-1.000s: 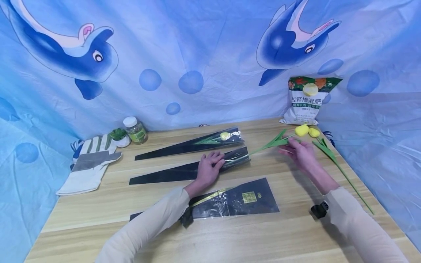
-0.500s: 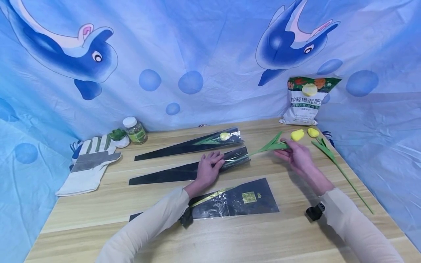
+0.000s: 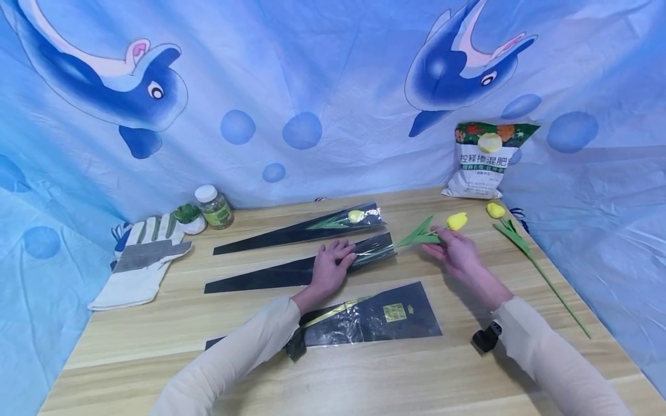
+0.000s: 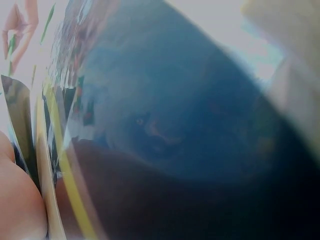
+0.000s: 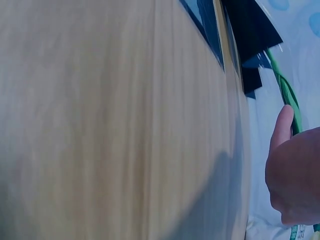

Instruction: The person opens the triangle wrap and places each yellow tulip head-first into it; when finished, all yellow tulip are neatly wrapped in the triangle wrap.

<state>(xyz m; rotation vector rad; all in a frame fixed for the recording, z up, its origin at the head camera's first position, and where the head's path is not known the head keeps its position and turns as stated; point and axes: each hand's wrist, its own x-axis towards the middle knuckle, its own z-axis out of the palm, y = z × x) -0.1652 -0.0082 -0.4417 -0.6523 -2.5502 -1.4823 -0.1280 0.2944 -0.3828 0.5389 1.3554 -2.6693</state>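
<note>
Over on the left of the wood-grain tabletop (image 3: pixel 364 381) lies a white glove (image 3: pixel 130 283) with a grey band. Just beside it sits a small green plant (image 3: pixel 186 212) in a white pot (image 3: pixel 194 225), next to a white-lidded jar (image 3: pixel 215 209). At the back right stands a flower-printed bag (image 3: pixel 478 164), and blue cloth (image 3: pixel 333 63) with cartoon dolphins (image 3: pixel 130 81) hangs behind it all.

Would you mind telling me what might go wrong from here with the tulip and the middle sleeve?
The tulip has spread leaves just outside the mouth of the middle sleeve; they might snag on its edge and bend. The left hand rests on that sleeve: pressing too firmly could block the tulip, too lightly could let the sleeve slide.
</note>
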